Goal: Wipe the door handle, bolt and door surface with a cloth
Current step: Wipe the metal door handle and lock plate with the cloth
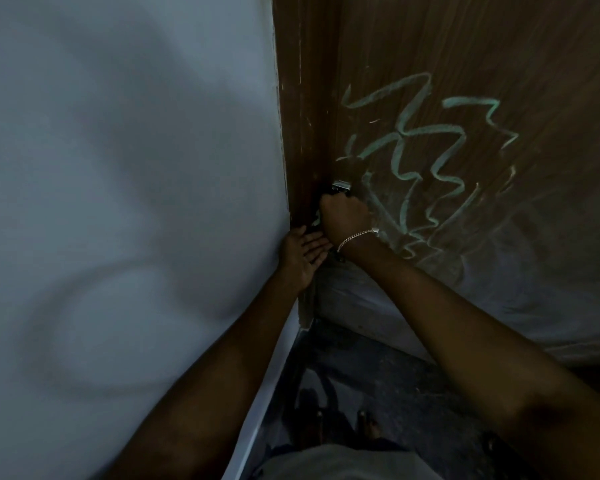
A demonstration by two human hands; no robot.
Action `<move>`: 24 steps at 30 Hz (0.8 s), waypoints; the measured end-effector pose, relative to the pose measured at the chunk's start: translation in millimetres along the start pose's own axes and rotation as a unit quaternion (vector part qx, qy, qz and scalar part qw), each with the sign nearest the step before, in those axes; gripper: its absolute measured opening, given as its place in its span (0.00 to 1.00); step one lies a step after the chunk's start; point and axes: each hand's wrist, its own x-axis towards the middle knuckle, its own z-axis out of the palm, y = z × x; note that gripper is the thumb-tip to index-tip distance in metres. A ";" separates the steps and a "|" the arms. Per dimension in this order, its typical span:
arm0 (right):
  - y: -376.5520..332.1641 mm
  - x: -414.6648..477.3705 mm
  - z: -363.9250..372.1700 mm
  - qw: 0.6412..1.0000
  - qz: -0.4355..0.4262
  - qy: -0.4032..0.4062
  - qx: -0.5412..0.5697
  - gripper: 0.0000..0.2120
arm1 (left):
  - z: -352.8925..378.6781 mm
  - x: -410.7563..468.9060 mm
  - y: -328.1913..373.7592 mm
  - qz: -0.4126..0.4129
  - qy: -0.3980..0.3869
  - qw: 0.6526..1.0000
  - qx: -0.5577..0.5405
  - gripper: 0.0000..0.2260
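**Fist closed at the door's bolt**

The right hand [345, 216] is curled tight just below the metal bolt [342, 184] at the left edge of the brown door [465, 46], with a pale-green scrap of cloth [316, 216] showing beside its knuckles. The left hand [302, 252] lies wide, fingers straight, beside the frame under the right wrist. Green chalk scribbles [430, 150] cover the door

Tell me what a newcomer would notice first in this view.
Pale green scribbles sprawl across the brown door, right of centre. At their lower left the right hand, with a wrist chain, curls below the metal bolt, a pale bit of cloth at its edge. The left hand lies open beneath it, by the white wall.
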 end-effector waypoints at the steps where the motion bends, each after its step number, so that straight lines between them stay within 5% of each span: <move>1: 0.7 1.1 -0.7 1.000 -0.015 -0.004 -0.004 0.06 | 0.6 -0.9 -0.5 0.000 -0.001 1.000 0.003 0.16; 24: -7.8 9.2 -5.8 1.000 0.020 -0.006 -0.017 0.10 | 21.2 -4.8 -6.4 0.002 0.009 1.000 -0.002 0.08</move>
